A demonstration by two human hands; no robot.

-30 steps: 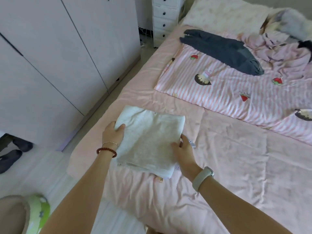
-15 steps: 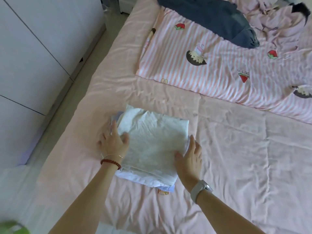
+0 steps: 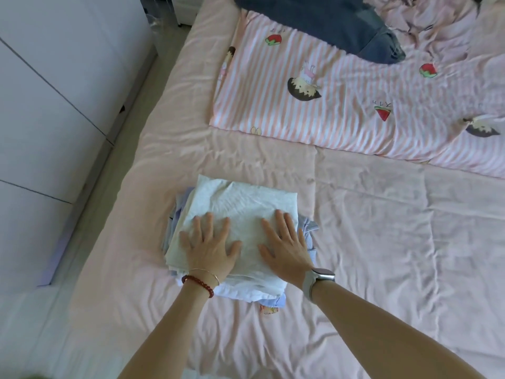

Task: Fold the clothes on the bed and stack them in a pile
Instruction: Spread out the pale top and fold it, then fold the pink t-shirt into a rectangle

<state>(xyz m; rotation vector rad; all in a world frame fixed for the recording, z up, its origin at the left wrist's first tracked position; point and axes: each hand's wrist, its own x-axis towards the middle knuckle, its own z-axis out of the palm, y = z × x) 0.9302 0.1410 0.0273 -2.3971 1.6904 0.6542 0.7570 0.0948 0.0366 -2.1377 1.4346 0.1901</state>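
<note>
Pink sheeting is covering the bed (image 3: 382,242), which is filling most of the view, with a white wardrobe (image 3: 54,105) standing along its left edge. Lying across the far part of the bed is a pink-and-white striped quilt (image 3: 328,110) printed with cartoon heads, strawberries and a watermelon slice; a few small marks are sitting above the slice, too small to read. A dark blue garment (image 3: 341,26) is lying unfolded on the quilt's far end, beside rumpled pink fabric (image 3: 437,20). Near the bed's front left corner the pile of folded clothes (image 3: 175,228) is resting on the sheet, pale blue layers showing at its edges, with a folded light grey garment (image 3: 240,203) sitting on top. The left hand (image 3: 210,244) is pressing flat on the grey garment, fingers straight and spread, its grip holding nothing; a red bead bracelet (image 3: 200,283) is circling that wrist. The right hand (image 3: 287,244) is pressing down beside it likewise, fingers straight, a grey-strapped watch (image 3: 318,280) sitting on its wrist.
</note>
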